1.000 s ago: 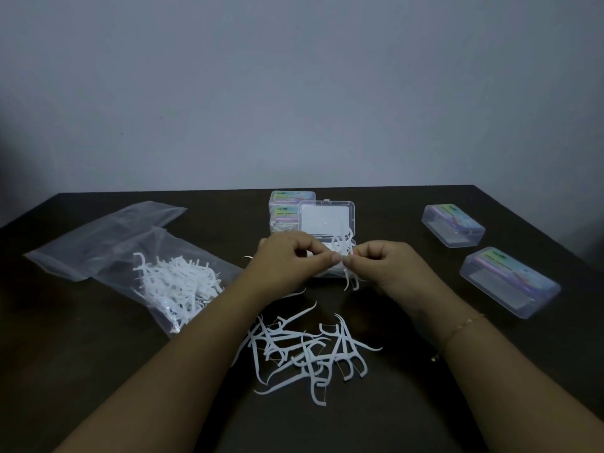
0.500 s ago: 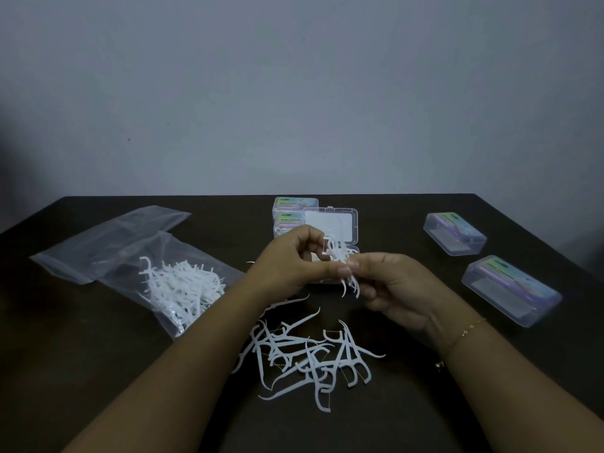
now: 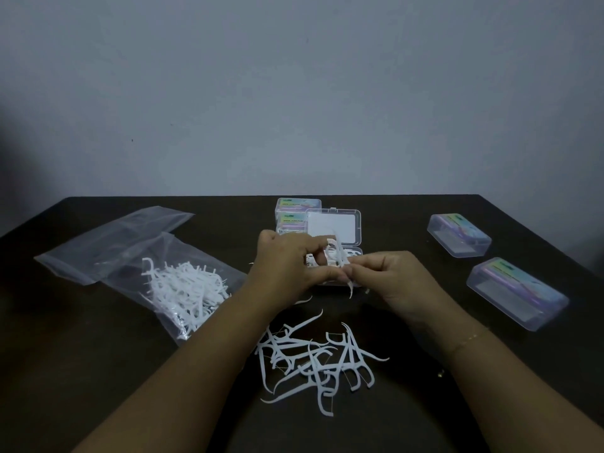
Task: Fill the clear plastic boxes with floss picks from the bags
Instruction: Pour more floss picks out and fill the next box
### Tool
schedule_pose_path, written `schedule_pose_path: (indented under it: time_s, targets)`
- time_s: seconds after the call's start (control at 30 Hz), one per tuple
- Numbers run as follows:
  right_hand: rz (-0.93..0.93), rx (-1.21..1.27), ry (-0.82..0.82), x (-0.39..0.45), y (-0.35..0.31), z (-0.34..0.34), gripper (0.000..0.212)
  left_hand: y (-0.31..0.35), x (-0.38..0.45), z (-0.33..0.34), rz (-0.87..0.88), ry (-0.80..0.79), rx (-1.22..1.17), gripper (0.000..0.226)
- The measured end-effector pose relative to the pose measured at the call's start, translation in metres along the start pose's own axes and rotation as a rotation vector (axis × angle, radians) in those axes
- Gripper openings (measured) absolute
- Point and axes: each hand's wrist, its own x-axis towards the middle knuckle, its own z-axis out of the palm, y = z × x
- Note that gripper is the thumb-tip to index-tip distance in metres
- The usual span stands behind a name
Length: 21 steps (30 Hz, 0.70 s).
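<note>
Nearest, a loose heap of white floss picks (image 3: 313,364) lies scattered on the dark surface (image 3: 98,387), between the two forearms. Beyond it, the left hand (image 3: 287,269) and the right hand (image 3: 389,279) meet at their fingertips over the near edge of the open clear box (image 3: 333,237). Both hands are curled, and together they pinch a small bundle of floss picks (image 3: 338,256), heads up and pointed tails hanging below the fingers. A thin bracelet (image 3: 470,338) sits on the right wrist. To the left, a clear plastic bag (image 3: 183,286) lies flat, holding a mass of white picks; a second bag (image 3: 114,237) lies partly under it, its contents not discernible. To the right, two closed boxes (image 3: 518,292) (image 3: 459,235) rest apart from each other. Farthest, stacked boxes (image 3: 297,210) stand just behind the open box's raised lid.
</note>
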Motion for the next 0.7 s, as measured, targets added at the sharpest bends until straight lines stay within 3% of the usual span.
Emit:
schedule_pose_path:
  time_s: [0.17,0.3,0.4,0.53,0.7]
  targets:
    - [-0.117,-0.141,0.18,0.008,-0.004,-0.005,0.024,-0.008,0.003,-0.001,0.003,0.046,0.08,0.067]
    - [-0.143,-0.699,0.193,0.029,-0.008,-0.016,0.03,-0.016,0.007,0.004,-0.061,0.162,0.105,0.064]
    - [-0.212,-0.938,0.235,0.044,-0.008,-0.011,0.03,-0.019,0.008,0.006,-0.098,0.183,0.134,0.061]
    - [-0.238,-0.927,0.148,0.057,-0.001,0.003,0.032,-0.021,0.009,0.007,-0.125,0.141,0.206,0.043]
    - [-0.1,-0.535,0.122,0.048,0.005,-0.004,0.035,-0.021,0.01,0.008,-0.143,0.118,0.237,0.034]
